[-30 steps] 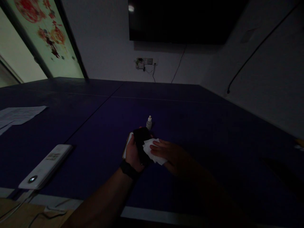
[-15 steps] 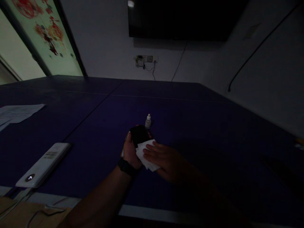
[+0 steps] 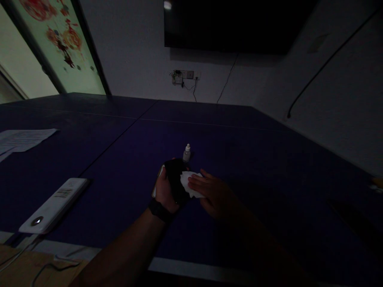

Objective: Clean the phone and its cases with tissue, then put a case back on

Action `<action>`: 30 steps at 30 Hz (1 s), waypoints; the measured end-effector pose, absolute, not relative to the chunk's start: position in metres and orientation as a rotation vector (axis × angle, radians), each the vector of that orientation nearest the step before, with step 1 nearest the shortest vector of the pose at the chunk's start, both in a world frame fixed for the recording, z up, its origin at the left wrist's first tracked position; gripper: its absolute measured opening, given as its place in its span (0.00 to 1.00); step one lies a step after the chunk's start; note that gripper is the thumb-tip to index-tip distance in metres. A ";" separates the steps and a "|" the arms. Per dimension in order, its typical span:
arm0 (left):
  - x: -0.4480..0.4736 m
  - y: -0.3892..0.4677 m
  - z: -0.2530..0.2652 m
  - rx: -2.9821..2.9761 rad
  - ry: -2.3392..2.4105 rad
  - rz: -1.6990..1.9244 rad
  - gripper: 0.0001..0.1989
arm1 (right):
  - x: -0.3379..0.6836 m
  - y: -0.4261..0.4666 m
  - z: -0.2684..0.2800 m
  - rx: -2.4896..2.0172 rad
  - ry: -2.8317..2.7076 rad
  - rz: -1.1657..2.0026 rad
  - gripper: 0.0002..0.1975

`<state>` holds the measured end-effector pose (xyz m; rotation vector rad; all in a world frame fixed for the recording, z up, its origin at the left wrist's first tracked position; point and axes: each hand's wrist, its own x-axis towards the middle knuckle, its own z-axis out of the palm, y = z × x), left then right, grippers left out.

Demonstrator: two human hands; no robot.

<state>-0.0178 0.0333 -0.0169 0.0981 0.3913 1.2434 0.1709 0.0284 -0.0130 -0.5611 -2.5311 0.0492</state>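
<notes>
My left hand point(image 3: 164, 192), with a dark watch on its wrist, is closed around a smartphone point(image 3: 174, 177) whose black face points up. A pale edge of the phone shows along the thumb side. My right hand point(image 3: 214, 193) holds a white tissue point(image 3: 191, 185) under its fingers, against the right side of the phone. Part of the phone is hidden beneath the tissue. Just beyond the phone, a small dropper bottle point(image 3: 186, 154) with a white cap stands upright on the dark blue table point(image 3: 131, 147).
A white power bank point(image 3: 55, 207) with cables lies at the left, near the table's front edge. Printed papers point(image 3: 25, 140) are farther back on the left. A dark object lies at the right, too dim to name. A large black screen point(image 3: 233, 26) hangs on the wall.
My right hand has moved the tissue up and to the right across the phone, so more of the black face shows. The left hand has stayed nearly in place.
</notes>
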 end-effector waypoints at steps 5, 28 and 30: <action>-0.018 0.034 -0.019 0.087 0.409 1.259 0.28 | 0.171 0.028 -0.013 -0.544 -2.585 0.095 0.33; -0.020 0.033 -0.027 0.102 0.297 1.127 0.28 | 0.154 0.013 -0.009 -0.393 -2.637 0.039 0.29; -0.019 0.033 -0.025 0.089 0.298 1.135 0.27 | 0.152 0.014 -0.010 -0.475 -2.596 0.011 0.29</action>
